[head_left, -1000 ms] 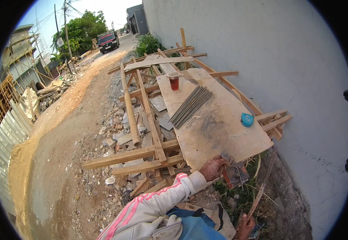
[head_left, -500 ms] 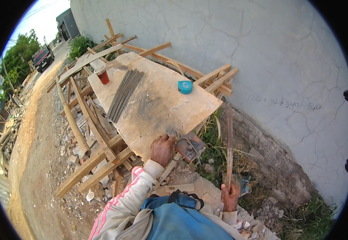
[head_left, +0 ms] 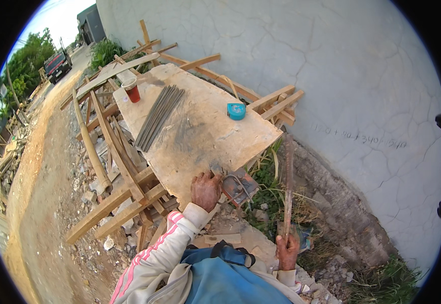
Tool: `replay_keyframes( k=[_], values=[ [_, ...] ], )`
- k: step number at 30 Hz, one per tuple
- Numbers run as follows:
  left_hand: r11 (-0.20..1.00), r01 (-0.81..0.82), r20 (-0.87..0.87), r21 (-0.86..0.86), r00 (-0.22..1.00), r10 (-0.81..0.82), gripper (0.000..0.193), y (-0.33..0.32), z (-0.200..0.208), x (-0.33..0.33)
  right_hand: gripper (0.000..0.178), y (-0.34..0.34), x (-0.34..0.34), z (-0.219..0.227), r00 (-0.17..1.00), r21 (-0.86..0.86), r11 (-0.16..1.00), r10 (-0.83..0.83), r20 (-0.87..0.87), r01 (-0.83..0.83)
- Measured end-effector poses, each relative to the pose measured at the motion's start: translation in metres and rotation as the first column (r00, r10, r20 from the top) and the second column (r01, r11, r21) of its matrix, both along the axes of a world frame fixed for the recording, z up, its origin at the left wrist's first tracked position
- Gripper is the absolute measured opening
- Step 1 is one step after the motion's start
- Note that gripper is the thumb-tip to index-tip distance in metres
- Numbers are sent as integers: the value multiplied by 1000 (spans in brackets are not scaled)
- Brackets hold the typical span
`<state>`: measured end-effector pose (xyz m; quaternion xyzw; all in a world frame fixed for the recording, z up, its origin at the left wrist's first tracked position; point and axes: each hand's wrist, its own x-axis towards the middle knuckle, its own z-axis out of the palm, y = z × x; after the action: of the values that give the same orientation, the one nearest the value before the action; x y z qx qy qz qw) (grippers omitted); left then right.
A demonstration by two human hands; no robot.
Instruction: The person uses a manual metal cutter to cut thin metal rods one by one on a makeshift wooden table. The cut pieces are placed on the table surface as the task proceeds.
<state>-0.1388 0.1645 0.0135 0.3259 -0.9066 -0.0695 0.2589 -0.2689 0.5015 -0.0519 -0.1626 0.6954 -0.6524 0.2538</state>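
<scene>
My left hand (head_left: 206, 191) rests on the near corner of a worn, pale wooden board (head_left: 220, 144), fingers lying forward and slightly apart. I see nothing held in it, though its palm is hidden. Just right of it is a rusty metal plate (head_left: 248, 188) with bent grey metal pieces on it. Low on the right, my right hand (head_left: 287, 251) is closed around the lower end of a long rusty metal bar (head_left: 289, 187), which stands nearly upright. Farther up the board lie a bundle of thin dark metal rods (head_left: 161, 117) and a teal tape measure (head_left: 236, 111).
A clear cup with red drink (head_left: 132, 91) stands at the board's far left. Crossed timber pieces (head_left: 122, 157) and rubble lie beneath and left of it. A cracked grey wall (head_left: 342, 76) runs along the right. A vehicle (head_left: 57, 67) is on the dirt road.
My left hand's fingers lie slightly flatter on the board. My right hand has shifted a little left with the bar. The view has turned slightly.
</scene>
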Motion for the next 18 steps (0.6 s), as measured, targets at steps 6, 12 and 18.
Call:
replay_keyframes(
  k=[6, 12, 18],
  values=[
    [1000, 6, 32, -19, 999, -6, 28, 2, 0, 1, 27, -6, 1, 14, 1000, 19, 1000, 20, 19, -21],
    [998, 55, 42, -9, 998, -54, 37, -2, 0, 1, 27, -10, 7, 40, 999, 12, 999, 33, 7, -33],
    [995, 90, -17, 33, 996, -90, 30, -11, 4, -2, 29, -12, 10, 53, 996, -77, 995, 56, -73, -61]
  ],
)
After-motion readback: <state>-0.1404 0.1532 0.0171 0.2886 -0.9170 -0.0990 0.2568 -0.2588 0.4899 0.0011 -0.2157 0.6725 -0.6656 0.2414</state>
